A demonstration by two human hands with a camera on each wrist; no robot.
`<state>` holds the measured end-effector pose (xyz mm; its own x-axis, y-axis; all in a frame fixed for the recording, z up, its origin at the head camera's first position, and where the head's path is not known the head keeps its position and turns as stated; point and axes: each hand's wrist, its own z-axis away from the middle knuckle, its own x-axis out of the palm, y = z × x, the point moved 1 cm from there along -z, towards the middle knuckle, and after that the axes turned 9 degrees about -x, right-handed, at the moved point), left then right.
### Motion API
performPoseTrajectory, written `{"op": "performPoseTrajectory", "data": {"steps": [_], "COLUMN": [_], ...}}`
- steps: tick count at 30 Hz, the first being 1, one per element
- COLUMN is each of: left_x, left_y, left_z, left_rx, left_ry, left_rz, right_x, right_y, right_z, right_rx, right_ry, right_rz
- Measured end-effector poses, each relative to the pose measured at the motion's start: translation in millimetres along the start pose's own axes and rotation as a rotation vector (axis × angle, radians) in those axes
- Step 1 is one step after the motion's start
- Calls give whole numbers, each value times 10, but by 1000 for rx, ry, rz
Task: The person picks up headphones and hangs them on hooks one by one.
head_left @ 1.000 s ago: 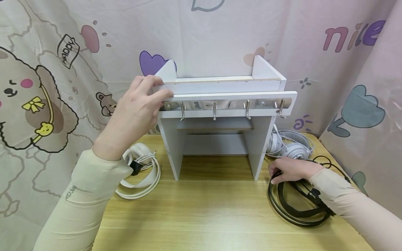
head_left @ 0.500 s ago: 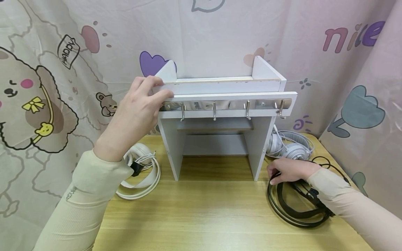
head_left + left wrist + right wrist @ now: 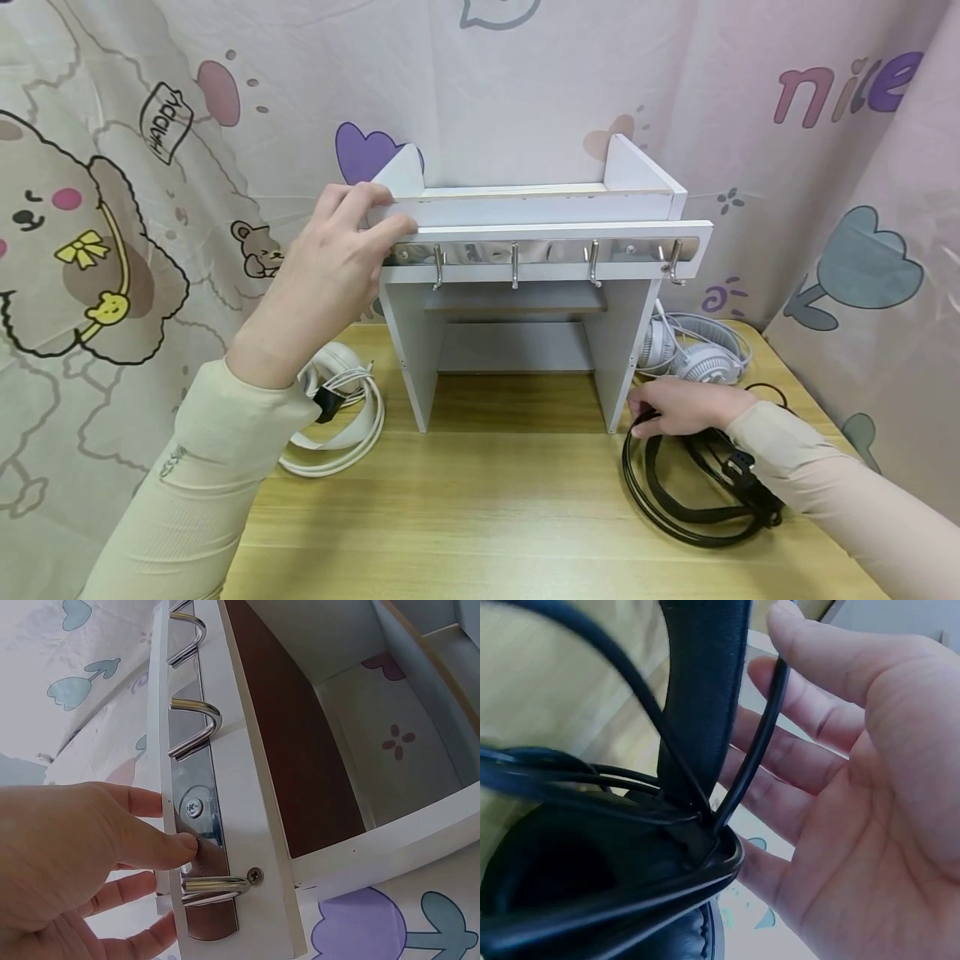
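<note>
Left hand (image 3: 324, 260): pinches hook rail (image 3: 551, 250)
Right hand (image 3: 684, 404): pinches black headphones' (image 3: 701, 727) thin band
White headphones (image 3: 707, 364): on worktop (image 3: 510, 517)

- Lt. brown wood-grain table (image 3: 480, 517) (some glare, front ctr)
- Wht headphones (image 3: 341, 362), L side, w/ coiled cable (image 3: 322, 472) & blk strap (image 3: 328, 404)
- 2nd wht headset (image 3: 707, 364), back R
- Pale curtain (image 3: 525, 92) behind, printed w/ cartoon animal (image 3: 45, 279), purple heart (image 3: 367, 152), blue-gray tulip (image 3: 866, 267), "nice" lettering (image 3: 892, 90) upper R

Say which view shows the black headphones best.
Right wrist: it shows the black headphones up close, cup and band. The head view has them smaller, partly behind the right sleeve; the left wrist view lacks them.
</note>
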<state>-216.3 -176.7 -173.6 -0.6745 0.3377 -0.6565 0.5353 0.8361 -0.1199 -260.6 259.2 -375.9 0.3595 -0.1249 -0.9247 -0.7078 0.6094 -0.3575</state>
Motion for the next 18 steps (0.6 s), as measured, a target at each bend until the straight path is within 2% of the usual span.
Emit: {"op": "performPoseTrajectory", "data": {"steps": [7,14,18], "left_x": [-1,-9,-5], "left_y": [4,5,11], "left_z": [8,9,11], "left_rx": [6,0,-1], "left_ry": [2,-1,-1], "left_rz": [-15,-2,-2], "right_x": [-25,-71,-93], "right_y": [-14,-32,-42], "right_z": [-38,-23,-10], "right_rx": [-20,25,21], "right_ry": [49,46,44], "right_rz": [12,-89,-125]}}
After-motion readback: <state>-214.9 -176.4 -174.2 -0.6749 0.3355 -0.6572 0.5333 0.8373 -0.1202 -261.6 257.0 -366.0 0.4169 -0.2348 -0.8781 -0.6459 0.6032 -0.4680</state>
